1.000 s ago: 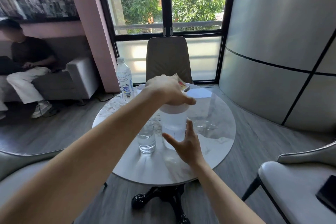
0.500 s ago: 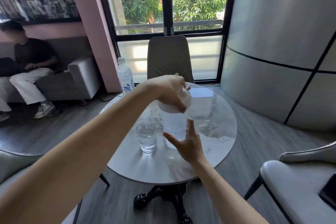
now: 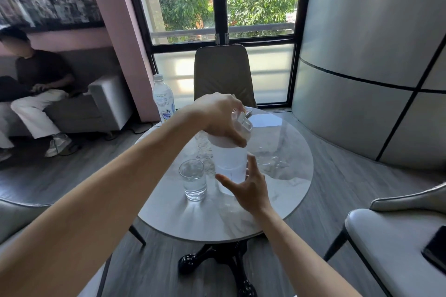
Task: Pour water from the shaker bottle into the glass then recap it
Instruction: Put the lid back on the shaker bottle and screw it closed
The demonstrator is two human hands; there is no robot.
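Note:
A translucent white shaker bottle [image 3: 230,164] stands upright near the middle of the round marble table [image 3: 284,190], partly filled with water. My left hand [image 3: 218,122] grips its white lid from above, fingers curled around the cap. My right hand [image 3: 246,187] rests against the bottle's lower body with fingers spread, thumb to the left. A clear glass [image 3: 193,179] with water in it stands just left of the bottle, close to it but apart.
A plastic water bottle [image 3: 163,99] stands at the table's far left edge. A chair [image 3: 223,75] faces me across the table. Grey armchairs flank me; a dark phone [image 3: 435,248] lies on the right one. A person sits on a sofa at far left.
My left hand has turned on the lid, with the cap's clear top now showing under the fingers. My right hand stays against the bottle's body. The view has shifted slightly.

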